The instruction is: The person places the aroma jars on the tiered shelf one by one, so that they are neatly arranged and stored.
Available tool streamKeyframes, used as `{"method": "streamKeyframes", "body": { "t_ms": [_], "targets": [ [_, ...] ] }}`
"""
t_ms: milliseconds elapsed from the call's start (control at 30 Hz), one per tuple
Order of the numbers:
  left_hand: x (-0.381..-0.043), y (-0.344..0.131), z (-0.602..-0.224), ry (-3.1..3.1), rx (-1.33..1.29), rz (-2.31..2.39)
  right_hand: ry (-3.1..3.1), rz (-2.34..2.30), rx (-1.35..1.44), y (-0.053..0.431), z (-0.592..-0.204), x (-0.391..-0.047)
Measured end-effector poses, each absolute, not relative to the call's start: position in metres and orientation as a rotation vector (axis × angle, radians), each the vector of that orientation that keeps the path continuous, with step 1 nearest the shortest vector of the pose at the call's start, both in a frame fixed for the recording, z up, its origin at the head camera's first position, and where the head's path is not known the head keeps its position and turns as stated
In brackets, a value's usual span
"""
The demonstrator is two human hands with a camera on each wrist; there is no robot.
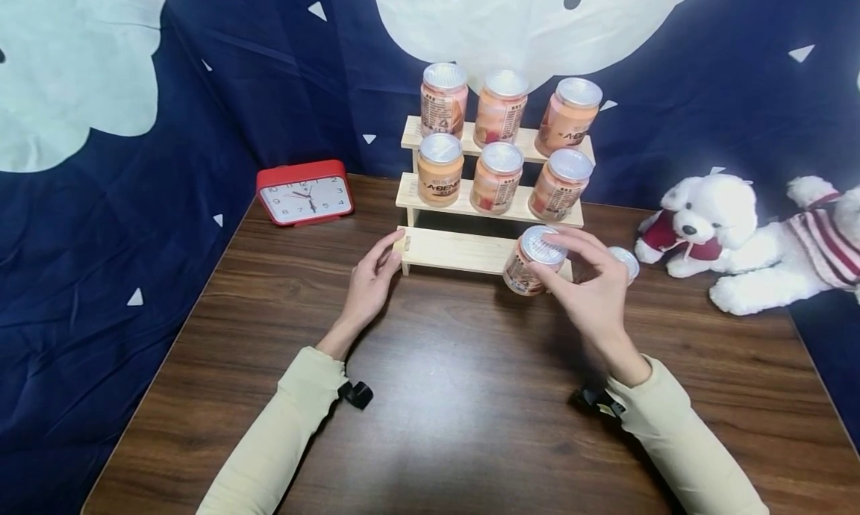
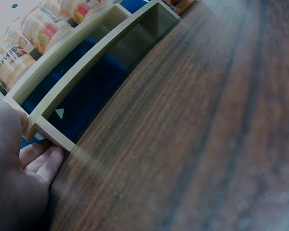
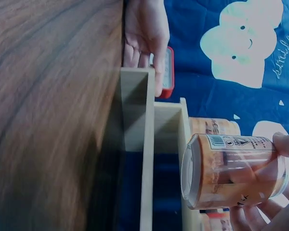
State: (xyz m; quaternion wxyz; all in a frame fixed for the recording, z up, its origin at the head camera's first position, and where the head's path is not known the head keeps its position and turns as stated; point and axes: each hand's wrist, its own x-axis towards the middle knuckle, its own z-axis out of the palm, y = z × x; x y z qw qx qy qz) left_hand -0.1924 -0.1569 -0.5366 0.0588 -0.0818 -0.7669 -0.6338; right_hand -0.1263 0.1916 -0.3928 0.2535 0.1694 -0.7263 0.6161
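My right hand grips a peach-coloured can near its silvery lid, fingers and thumb on opposite sides. In the head view the can is in front of the right end of the lowest tier of a stepped wooden rack. In the right wrist view the can appears tilted sideways, its pale base apart from the wooden boards. My left hand holds the left end of that lowest tier. The left wrist view shows its curled fingers against the end panel.
Several similar cans stand on the two upper tiers. Another can lid shows partly behind my right hand. A red clock stands left of the rack, and white plush dogs sit at the right. A dark blue cloth hangs behind.
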Motion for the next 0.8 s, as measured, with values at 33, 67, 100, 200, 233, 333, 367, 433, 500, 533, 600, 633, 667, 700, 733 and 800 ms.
{"method": "streamKeyframes", "body": {
  "t_ms": [33,67,100,200,233,333,367,433,500,533,600,633,667,700,733,800],
  "targets": [
    [-0.193,-0.157,-0.537,-2.318,-0.245,-1.942,-1.978,1.680,0.468,0.189,-0.394,-0.127],
    [-0.193,-0.157,-0.537,-2.315,-0.239,-1.958,-1.988,1.676,0.463,0.186,-0.396,-0.128],
    [-0.194,-0.157,-0.538,-2.313,-0.234,-1.971,-1.999,1.674,0.459,0.184,-0.397,-0.129],
    [-0.195,-0.159,-0.541,-2.313,-0.211,-1.993,-2.052,1.631,0.446,0.176,-0.400,-0.132],
    [-0.195,-0.159,-0.542,-2.315,-0.201,-1.997,-2.062,1.621,0.445,0.173,-0.400,-0.134],
    [-0.195,-0.161,-0.544,-2.327,-0.201,-1.971,-2.069,1.632,0.461,0.164,-0.402,-0.138],
    [-0.195,-0.161,-0.545,-2.331,-0.198,-1.967,-2.066,1.641,0.465,0.162,-0.403,-0.140],
    [-0.194,-0.162,-0.545,-2.337,-0.194,-1.971,-2.060,1.658,0.473,0.158,-0.404,-0.143],
    [-0.194,-0.162,-0.544,-2.343,-0.189,-1.971,-2.047,1.681,0.471,0.154,-0.406,-0.146],
    [-0.194,-0.161,-0.543,-2.346,-0.184,-1.971,-2.042,1.697,0.471,0.153,-0.407,-0.148],
    [-0.193,-0.160,-0.541,-2.353,-0.198,-1.941,-2.035,1.726,0.471,0.150,-0.410,-0.151],
    [-0.192,-0.160,-0.539,-2.357,-0.202,-1.926,-2.030,1.742,0.472,0.148,-0.412,-0.152],
    [-0.192,-0.159,-0.538,-2.358,-0.205,-1.913,-2.027,1.755,0.475,0.147,-0.413,-0.153],
    [-0.191,-0.158,-0.536,-2.360,-0.203,-1.902,-2.026,1.766,0.479,0.145,-0.415,-0.154],
    [-0.191,-0.158,-0.535,-2.362,-0.202,-1.890,-2.026,1.775,0.484,0.143,-0.416,-0.155],
    [-0.189,-0.157,-0.532,-2.362,-0.194,-1.885,-2.026,1.783,0.490,0.139,-0.418,-0.157]
  ]
}}
